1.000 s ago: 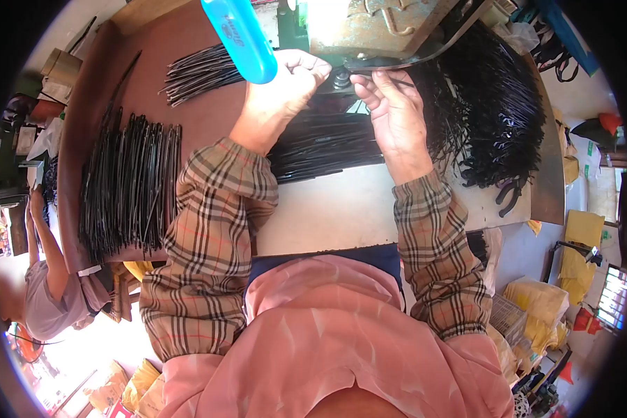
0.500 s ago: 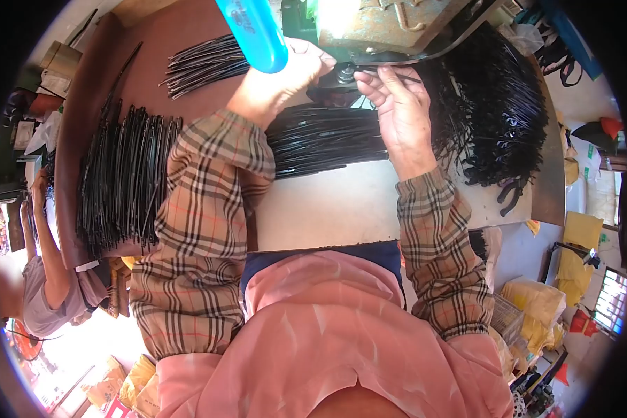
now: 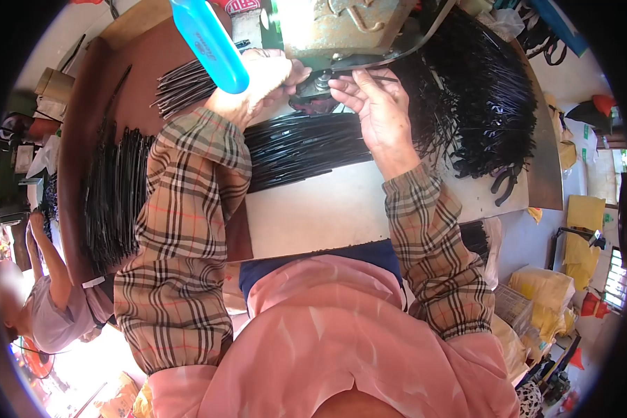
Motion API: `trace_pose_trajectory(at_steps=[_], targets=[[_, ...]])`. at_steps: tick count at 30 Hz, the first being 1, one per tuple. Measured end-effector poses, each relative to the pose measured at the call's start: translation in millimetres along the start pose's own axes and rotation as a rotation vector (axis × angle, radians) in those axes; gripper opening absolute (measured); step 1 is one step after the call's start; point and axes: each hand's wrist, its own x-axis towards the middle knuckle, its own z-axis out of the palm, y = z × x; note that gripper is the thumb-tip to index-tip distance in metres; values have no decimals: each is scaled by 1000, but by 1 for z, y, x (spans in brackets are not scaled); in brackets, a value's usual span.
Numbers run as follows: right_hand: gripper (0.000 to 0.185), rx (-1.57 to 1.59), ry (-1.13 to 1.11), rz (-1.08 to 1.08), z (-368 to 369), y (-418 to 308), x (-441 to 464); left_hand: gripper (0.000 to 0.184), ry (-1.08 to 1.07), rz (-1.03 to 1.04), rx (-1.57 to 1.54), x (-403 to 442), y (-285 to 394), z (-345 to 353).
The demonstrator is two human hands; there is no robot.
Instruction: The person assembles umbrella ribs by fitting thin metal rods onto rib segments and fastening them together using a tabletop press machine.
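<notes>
My right hand (image 3: 382, 115) pinches a thin black rod (image 3: 385, 78), which looks like an umbrella rib, just right of the machine's small round metal part (image 3: 322, 80). On the other side of that part, my left hand (image 3: 261, 78) has its fingertips pressed together; what they hold is too small to make out. A blue lettered plastic piece (image 3: 209, 47) covers part of the left hand. Above both hands stands a worn metal machine (image 3: 345, 28) with an umbrella emblem. Below them lies a bundle of black ribs (image 3: 303, 150) on a pale board (image 3: 320, 216).
More black ribs (image 3: 118, 198) lie at the left on the brown tabletop (image 3: 129, 94), with another bundle (image 3: 184, 87) behind. A large black heap (image 3: 491, 97) and black-handled pliers (image 3: 503, 187) are at the right. Another person (image 3: 56, 299) sits far left.
The view has shifted, so the hands and machine appear further left. Both hands remain close to the machine's round part, the right one still pinching a rod.
</notes>
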Motion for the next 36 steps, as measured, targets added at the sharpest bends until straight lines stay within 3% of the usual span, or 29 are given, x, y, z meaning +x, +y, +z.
trace_pose_trajectory(at_steps=[4,5,9,10,11,13,15,18,20,23,25,26,27,29,32,36], targets=[[18,68,20,22,3,-2,0,20,2,-4,13,-5,7,1],[19,97,32,15,1,-2,1,21,104,-113,140,-3,11,4],[16,194,3,102,2,-17,-19,12,102,234,188,-14,0,5],[14,201,29,158,1,-25,-31,18,2,307,125,-24,-5,0],[12,211,51,218,3,-34,-46,19,-8,72,108,-46,13,4],[13,205,-37,266,-5,-46,-79,18,53,45,-33,-85,13,11],[13,77,-161,304,-12,-53,-111,21,121,21,-287,-120,10,20],[15,-38,-231,336,-21,-55,-136,19,102,155,-586,-139,-29,36],[14,-55,-255,363,-20,-63,-145,19,117,89,-707,-148,-21,52],[10,-565,-323,191,-34,-72,-142,23,165,89,-867,-146,-16,84],[9,-987,-124,-186,-47,-101,-123,25,118,116,-1013,-139,-24,93],[12,-1317,-3,-464,-65,-118,-106,27,13,165,-1117,-137,-25,89],[15,-1634,134,-760,-83,-132,-88,26,38,158,-1083,-134,-24,90],[19,-1843,125,-722,-102,-140,-74,25,89,145,-1024,-128,-23,91],[17,-1918,-83,-776,-116,-150,-60,35,177,127,-902,-123,-24,91],[11,-1780,-305,-929,-79,-136,-46,44,247,134,-681,-119,-19,88]])
